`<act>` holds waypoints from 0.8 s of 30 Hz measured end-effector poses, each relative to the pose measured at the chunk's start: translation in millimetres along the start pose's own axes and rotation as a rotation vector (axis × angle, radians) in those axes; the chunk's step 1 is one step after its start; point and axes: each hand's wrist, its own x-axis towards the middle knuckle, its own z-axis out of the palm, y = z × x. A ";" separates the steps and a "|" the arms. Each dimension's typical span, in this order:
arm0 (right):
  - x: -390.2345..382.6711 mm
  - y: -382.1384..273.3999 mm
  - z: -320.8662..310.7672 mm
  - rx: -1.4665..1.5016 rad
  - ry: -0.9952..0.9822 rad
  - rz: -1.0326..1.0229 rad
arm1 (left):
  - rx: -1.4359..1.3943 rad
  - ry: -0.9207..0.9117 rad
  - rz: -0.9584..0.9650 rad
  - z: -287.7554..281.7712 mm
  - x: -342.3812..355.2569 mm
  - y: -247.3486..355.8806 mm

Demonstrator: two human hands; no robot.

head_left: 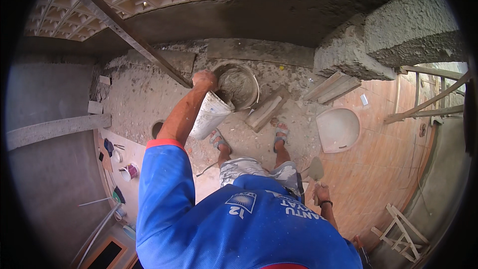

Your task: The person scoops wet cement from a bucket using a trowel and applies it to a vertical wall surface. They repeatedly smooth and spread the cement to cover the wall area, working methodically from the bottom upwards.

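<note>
My left hand [204, 79] is closed on the rim of a white, mortar-smeared bucket [207, 118], which is tilted toward a round tub [256, 94]. Grey wet mortar [238, 85] fills much of the tub. The bucket's mouth is beside the tub's near left rim, and its inside is mostly hidden. Down by my right side, my right hand [323, 193] grips the handle of a trowel [315, 170]. The trowel's blade points forward, apart from the tub and the bucket.
A long straightedge [130, 32] slants down from the upper left near my left hand. Wood blocks [268, 108] lie by the tub and boards [332, 87] farther right. A pale basin-shaped piece [338, 129] rests on the floor. Wooden frames [435, 94] stand at the right.
</note>
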 end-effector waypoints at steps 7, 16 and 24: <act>-0.1 -29.6 -1.9 -0.171 -0.009 -0.157 | -0.014 -0.026 -0.053 -5.4 -0.6 1.2; 10.2 -110.1 26.2 -0.492 -0.020 -0.487 | -0.114 -0.013 -0.072 10.8 2.6 -24.2; -81.0 -322.4 165.3 -1.153 -0.067 -1.110 | -0.509 0.213 -0.121 74.5 -48.8 -100.0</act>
